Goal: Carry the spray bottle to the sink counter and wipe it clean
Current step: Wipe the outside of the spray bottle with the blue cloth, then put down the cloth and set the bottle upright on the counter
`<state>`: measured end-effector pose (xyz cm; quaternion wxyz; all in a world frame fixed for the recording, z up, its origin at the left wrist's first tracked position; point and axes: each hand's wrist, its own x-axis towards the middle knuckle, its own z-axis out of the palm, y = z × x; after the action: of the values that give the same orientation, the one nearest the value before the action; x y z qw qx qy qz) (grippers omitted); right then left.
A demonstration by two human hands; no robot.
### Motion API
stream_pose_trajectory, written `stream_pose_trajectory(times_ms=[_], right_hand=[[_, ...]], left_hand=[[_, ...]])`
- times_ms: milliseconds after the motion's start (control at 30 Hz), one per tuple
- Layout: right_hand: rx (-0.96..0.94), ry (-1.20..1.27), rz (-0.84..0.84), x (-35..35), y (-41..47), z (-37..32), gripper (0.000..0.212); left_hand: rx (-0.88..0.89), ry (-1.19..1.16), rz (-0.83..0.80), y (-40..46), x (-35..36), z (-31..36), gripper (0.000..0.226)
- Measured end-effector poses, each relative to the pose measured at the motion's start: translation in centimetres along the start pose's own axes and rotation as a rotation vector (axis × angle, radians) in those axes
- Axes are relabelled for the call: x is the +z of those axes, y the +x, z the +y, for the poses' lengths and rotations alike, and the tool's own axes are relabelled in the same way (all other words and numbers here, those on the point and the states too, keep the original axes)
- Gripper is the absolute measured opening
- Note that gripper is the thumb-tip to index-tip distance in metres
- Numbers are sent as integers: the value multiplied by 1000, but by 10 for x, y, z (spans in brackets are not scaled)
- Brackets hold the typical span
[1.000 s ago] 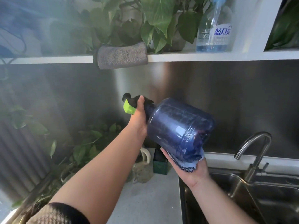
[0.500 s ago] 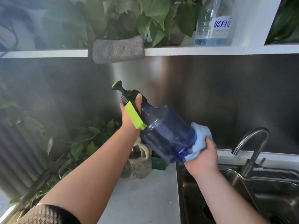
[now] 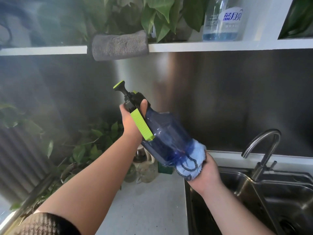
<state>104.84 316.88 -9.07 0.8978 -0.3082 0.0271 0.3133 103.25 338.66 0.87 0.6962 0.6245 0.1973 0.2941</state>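
Observation:
A dark blue see-through spray bottle (image 3: 166,138) with a black pump head and lime-green handle hangs tilted in the air above the white counter (image 3: 145,207), its top pointing up and left. My left hand (image 3: 131,119) grips its neck just under the pump head. My right hand (image 3: 205,172) holds a light blue cloth (image 3: 194,160) with a dark edge, pressed against the bottle's base. The cloth covers the bottom of the bottle.
A steel sink (image 3: 254,200) with a curved tap (image 3: 260,150) lies to the right. Glass jars and a dark green box stand behind the bottle. A white shelf (image 3: 203,46) above carries a grey towel (image 3: 118,45), leafy plants and a clear cleaner bottle (image 3: 223,19). More plants trail at left.
The bottle has turned from lying nearly flat to tilted with its pump head up and left. My right hand with the cloth slid from the underside around the base.

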Motion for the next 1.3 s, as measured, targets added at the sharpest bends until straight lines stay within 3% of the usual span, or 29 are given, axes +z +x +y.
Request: stream_pose_trajectory(times_ms=[100, 200, 300, 433, 567, 700, 767, 833, 933, 1000, 1067, 1167, 1300], right_hand=[[97, 15, -15, -22, 2, 12, 48], [145, -48, 102, -47, 4, 32, 48], [258, -142, 150, -72, 7, 61, 45], [299, -739, 313, -105, 22, 94, 41], [166, -1400, 182, -127, 40, 114, 43], [2, -1567, 205, -135, 45, 121, 28], [-142, -1750, 105, -142, 41, 129, 36], [-242, -2024, -194, -152, 33, 152, 54], [-85, -2283, -505, -177, 9, 195, 55], [94, -2282, -587, -194, -6, 213, 69], [125, -2324, -627, -203, -11, 218, 80], [96, -2351, -638, -200, -4, 210, 81], [63, -2106, -596, -197, 9, 190, 66]], left_hand=[[198, 112, 177, 3, -11, -12, 49], [294, 322, 168, 6, -22, -37, 58], [248, 362, 140, 11, -34, -66, 59], [186, 443, 155, 15, -42, -102, 61], [157, 524, 127, 17, -48, -125, 56], [170, 545, 106, 21, -49, -136, 52], [175, 549, 106, 27, -51, -144, 52], [169, 533, 97, 31, -50, -150, 57], [179, 511, 103, 32, -44, -163, 60], [198, 498, 108, 29, -39, -172, 60], [198, 467, 102, 26, -33, -182, 62], [177, 426, 63, 21, -14, -193, 64], [220, 397, 19, 17, 17, -197, 64]])
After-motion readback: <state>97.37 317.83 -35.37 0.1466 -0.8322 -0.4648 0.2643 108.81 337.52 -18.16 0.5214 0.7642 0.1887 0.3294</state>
